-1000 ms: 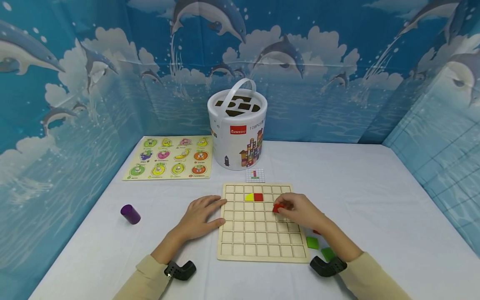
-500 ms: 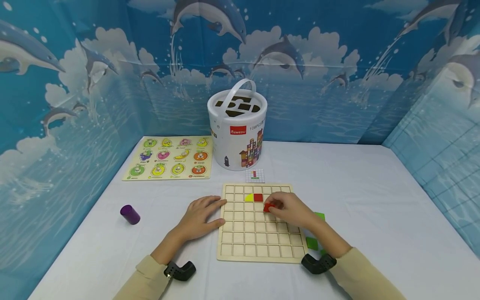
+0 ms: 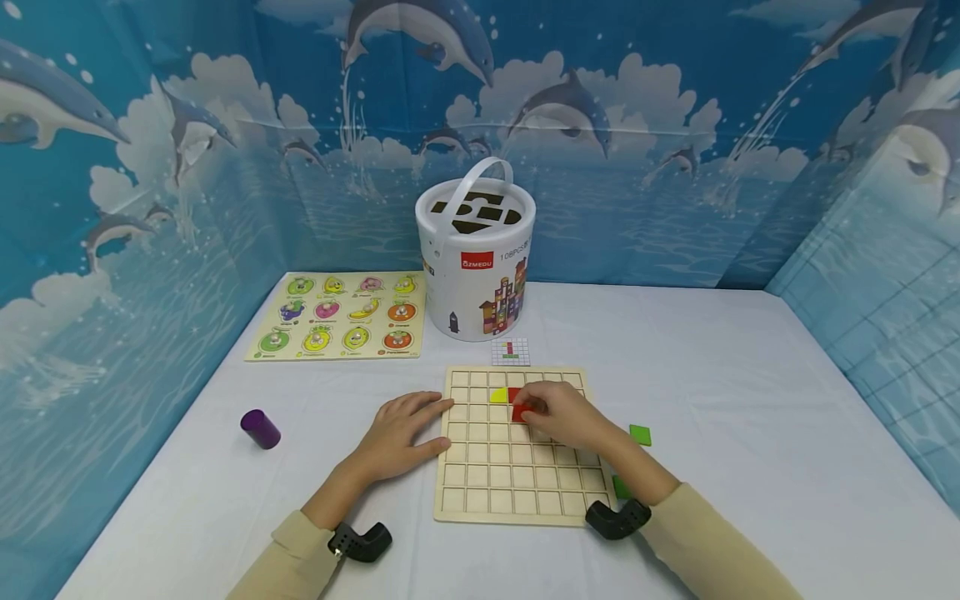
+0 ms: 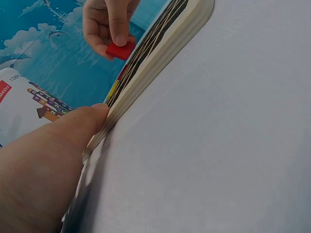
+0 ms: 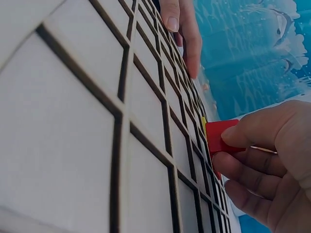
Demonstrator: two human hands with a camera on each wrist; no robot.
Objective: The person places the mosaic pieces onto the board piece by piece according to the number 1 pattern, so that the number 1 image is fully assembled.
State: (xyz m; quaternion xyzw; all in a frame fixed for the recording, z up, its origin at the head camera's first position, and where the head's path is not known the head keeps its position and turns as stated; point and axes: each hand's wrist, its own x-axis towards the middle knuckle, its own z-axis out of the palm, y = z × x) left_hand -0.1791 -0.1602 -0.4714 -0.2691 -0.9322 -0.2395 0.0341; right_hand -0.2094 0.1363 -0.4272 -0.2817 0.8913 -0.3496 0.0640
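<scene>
My right hand (image 3: pixel 564 413) pinches a red square tile (image 5: pixel 221 136) between thumb and fingers, over the wooden grid board (image 3: pixel 500 477). In the head view that tile is just below a second red tile (image 3: pixel 513 395) lying in the grid, partly hidden by the fingers. A yellow quarter-round tile (image 3: pixel 498 396) sits beside the second red one, on its left. My left hand (image 3: pixel 401 437) rests at the board's left edge, fingers extended and touching the rim. In the left wrist view, the left thumb (image 4: pixel 73 124) lies against the board's side.
Green tiles (image 3: pixel 640 435) lie right of the board, one partly hidden by the right forearm. Behind the board are a small pattern card (image 3: pixel 519 353) and a white bucket (image 3: pixel 476 275) with a handle. A fruit puzzle board (image 3: pixel 337 317) and a purple cylinder (image 3: pixel 261 429) are at left.
My right hand has carried the red tile leftward across the board, to just below the placed red tile. The left hand stays where it was.
</scene>
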